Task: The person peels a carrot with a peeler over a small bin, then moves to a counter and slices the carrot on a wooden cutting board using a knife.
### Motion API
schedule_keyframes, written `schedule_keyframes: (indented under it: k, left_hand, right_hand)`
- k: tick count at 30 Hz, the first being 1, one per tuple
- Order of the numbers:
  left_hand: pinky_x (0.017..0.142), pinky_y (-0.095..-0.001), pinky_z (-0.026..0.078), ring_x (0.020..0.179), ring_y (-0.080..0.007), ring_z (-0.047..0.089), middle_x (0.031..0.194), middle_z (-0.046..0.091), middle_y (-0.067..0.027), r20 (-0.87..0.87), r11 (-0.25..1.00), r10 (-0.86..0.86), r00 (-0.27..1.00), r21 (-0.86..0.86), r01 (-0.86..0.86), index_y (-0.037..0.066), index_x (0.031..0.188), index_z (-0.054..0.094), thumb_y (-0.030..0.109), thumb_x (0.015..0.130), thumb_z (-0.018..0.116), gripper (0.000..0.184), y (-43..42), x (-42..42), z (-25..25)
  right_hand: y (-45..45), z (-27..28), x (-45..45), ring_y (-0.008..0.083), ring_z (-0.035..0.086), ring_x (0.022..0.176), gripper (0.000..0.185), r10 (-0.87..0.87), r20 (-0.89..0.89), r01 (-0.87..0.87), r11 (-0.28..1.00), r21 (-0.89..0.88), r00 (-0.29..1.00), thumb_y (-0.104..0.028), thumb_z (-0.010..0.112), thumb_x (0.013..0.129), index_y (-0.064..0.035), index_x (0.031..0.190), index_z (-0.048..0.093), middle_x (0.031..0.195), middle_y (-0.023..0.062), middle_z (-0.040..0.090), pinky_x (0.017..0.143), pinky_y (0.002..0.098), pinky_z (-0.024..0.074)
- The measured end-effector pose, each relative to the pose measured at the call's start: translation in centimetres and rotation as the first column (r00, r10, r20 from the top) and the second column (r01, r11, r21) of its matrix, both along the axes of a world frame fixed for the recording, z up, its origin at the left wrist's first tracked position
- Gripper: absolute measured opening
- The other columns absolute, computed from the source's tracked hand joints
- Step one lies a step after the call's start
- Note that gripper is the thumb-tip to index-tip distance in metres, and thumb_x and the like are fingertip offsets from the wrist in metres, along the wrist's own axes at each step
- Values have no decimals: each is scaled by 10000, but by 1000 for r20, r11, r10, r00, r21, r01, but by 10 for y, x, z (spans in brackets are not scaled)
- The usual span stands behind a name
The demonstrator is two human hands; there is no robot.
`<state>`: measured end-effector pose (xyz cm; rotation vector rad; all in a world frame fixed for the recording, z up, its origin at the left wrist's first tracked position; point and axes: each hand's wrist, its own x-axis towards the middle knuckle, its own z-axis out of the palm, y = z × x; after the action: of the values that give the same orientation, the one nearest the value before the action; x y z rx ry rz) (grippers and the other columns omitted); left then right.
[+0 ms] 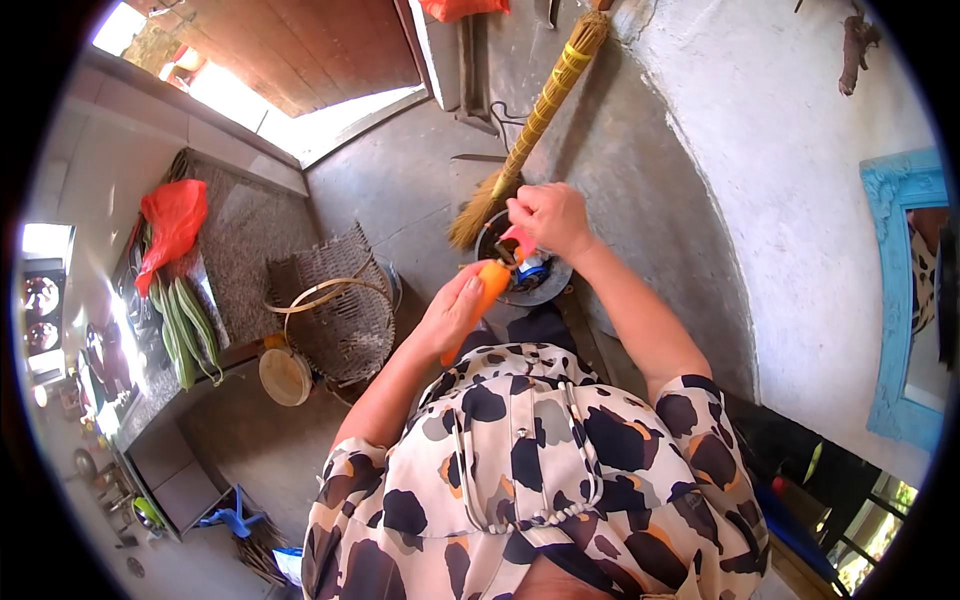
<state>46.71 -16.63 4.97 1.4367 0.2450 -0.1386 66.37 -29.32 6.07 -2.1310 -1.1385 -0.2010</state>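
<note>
Shirt (520,440) near carrot (492,284) in left hand (455,312)

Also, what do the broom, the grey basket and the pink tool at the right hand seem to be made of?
Broom: dry plant stalks, it seems; splayed bristles show. Basket: probably woven bamboo or cane, rough and dull, judging by its weave. Pink tool, by the right hand: perhaps plastic, from its bright colour.

The cream shirt (522,455) is blotched black and orange.
</note>
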Motion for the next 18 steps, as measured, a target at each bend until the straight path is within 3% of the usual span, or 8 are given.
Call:
schedule_keyframes:
  k: [3, 6, 9, 12, 15, 18]
  left_hand:
    - [689, -223, 445, 838, -79, 509, 1020, 589, -20, -81, 996, -6, 997, -92, -1, 29, 1390, 427, 418, 1019, 396, 539, 0, -3, 4]
    - [646, -238, 449, 782, -89, 515, 957, 581, -19, -87, 994, 68, 994, -83, -75, 44, 1319, 485, 425, 1021, 393, 492, 1, 0, -2]
    - [673, -271, 480, 778, -137, 561, 990, 592, -63, -248, 961, 20, 968, -262, -87, 47, 1194, 535, 443, 1031, 359, 463, 11, 3, -4]
    - [577, -274, 471, 655, -160, 547, 906, 598, -77, -384, 756, 86, 919, -575, -311, 64, 1063, 553, 479, 1022, 345, 466, 7, 12, 3]
    - [543, -273, 435, 620, -150, 516, 819, 574, -50, -496, 707, 112, 861, -570, -420, 68, 1054, 552, 485, 1017, 360, 461, 4, 19, 10]
    - [554, -297, 465, 652, -158, 523, 827, 566, -51, -573, 725, 114, 812, -510, -462, 84, 1035, 565, 487, 1019, 340, 462, 4, 22, 6]
  right_hand:
    - [-9, -2, 1, 325, 564, 534, 288, -52, -185, 55, 998, 11, 981, -217, 641, 806, -76, 588, 518, 574, 123, 554, 486, 429, 420]
    - [-6, 13, -5, 316, 567, 540, 287, 1, -198, 11, 998, 59, 980, -202, 646, 798, -71, 584, 506, 567, 113, 552, 494, 428, 421]
    - [-1, 16, -9, 310, 564, 542, 284, 33, -105, -26, 997, 71, 994, -190, 652, 796, -84, 580, 501, 554, 99, 546, 509, 425, 418]
    - [7, 8, -13, 307, 556, 540, 290, 38, -14, -37, 997, 65, 999, -185, 654, 796, -96, 574, 490, 547, 86, 537, 519, 419, 408]
    - [12, 5, -24, 297, 557, 552, 289, 67, 11, -68, 996, 59, 998, -189, 653, 799, -101, 581, 486, 559, 76, 535, 529, 410, 401]
    - [19, 7, -40, 280, 565, 573, 273, 134, 42, -137, 988, 67, 990, -195, 652, 804, -106, 601, 491, 579, 65, 539, 544, 400, 400]
